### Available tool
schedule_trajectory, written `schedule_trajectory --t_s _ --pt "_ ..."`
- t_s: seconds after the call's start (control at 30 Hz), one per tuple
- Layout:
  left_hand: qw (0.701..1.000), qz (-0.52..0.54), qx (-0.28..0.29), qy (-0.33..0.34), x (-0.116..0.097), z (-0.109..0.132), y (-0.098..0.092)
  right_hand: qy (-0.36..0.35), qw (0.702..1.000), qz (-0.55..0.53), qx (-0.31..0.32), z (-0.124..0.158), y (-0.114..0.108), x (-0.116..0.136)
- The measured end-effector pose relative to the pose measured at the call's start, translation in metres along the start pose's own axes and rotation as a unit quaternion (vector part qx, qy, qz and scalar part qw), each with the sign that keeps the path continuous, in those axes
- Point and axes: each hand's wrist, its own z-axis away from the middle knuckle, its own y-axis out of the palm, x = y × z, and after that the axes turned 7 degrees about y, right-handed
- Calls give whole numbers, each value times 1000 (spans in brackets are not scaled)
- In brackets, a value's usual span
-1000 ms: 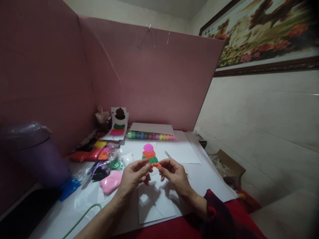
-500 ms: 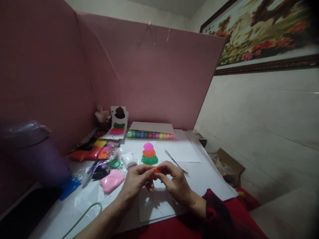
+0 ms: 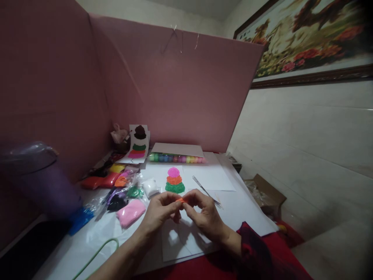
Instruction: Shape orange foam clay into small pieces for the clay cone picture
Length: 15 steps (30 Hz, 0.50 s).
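Observation:
A small lump of orange modelling clay (image 3: 182, 200) is pinched between the fingertips of both hands, mostly covered by them. My left hand (image 3: 161, 210) grips it from the left, thumb against forefinger. From the right, my right hand (image 3: 205, 212) holds the same clay in a like pinch. Beneath them lies white paper (image 3: 177, 249). Just beyond the hands, a stacked clay shape (image 3: 175, 180) in pink, orange and green lies flat on the paper. Tweezers (image 3: 202, 186) rest to the right of it, with thin sticks (image 3: 220, 200) by their tips.
Bagged clay in several colours, including a pink pack (image 3: 131, 213) and a white one (image 3: 150, 187), covers the left side. A purple bottle (image 3: 43, 179) stands at far left. Behind lie a coloured clay set (image 3: 176, 157) and a finished sheet (image 3: 138, 147). A cardboard box (image 3: 265, 194) sits at right.
My fingertips have drawn slightly closer together over the orange clay, and less of it shows. The other things stay where they were.

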Motion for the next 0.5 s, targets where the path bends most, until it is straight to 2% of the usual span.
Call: schedule_trajectory --t_s 0.13,0.23,0.5 --pt "998 13 -66 17 -2 0 1 96 986 -137 -7 -6 1 -5" --pt "993 54 -102 26 -3 1 -2 121 973 -196 -13 -11 0 -8" --pt "1000 27 -4 10 0 1 -2 99 974 -201 24 -8 1 -8"
